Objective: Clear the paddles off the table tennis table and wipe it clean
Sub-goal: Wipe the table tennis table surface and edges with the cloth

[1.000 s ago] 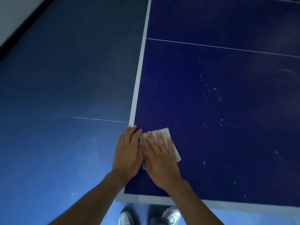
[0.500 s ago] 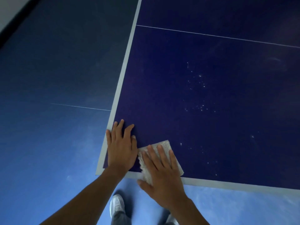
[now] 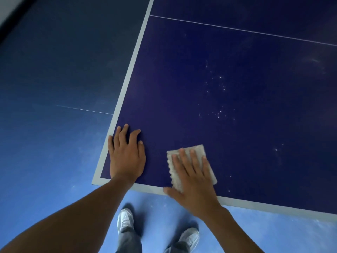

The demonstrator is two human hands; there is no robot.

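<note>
Far left: blue floor [image 3: 45,143], crossed by a thin floor line [image 3: 82,109] running up to the table's edge.

Dark blue table [image 3: 182,88] across the middle and right, edged by a white stripe [image 3: 127,84] along its left side and near end.

Left hand [image 3: 126,159]: laid flat, palm down, on the near left corner of the table, just inside the stripe. Fingers straight and slightly spread. Nothing held.

Lower down, on the floor between the two forearms: pale shoes [image 3: 125,220] under grey trouser legs, toes toward the table.

Cloth [image 3: 198,149]: pale, folded to a rough rectangle, one edge scalloped. Flat on the table close to its near end, apart from the left hand, bare table top between.

Right hand [image 3: 195,183]: spread flat on top of the cloth, fingers straight and pressing it down, not curled round it. Thumb out to the side over the near stripe.

Farther up and to the right: white specks [image 3: 219,84] scattered on the table top, well apart from the cloth. A few more specks near the cloth's right side.

Beyond the specks: thin white table line [image 3: 237,30] slanting across the top.
</note>
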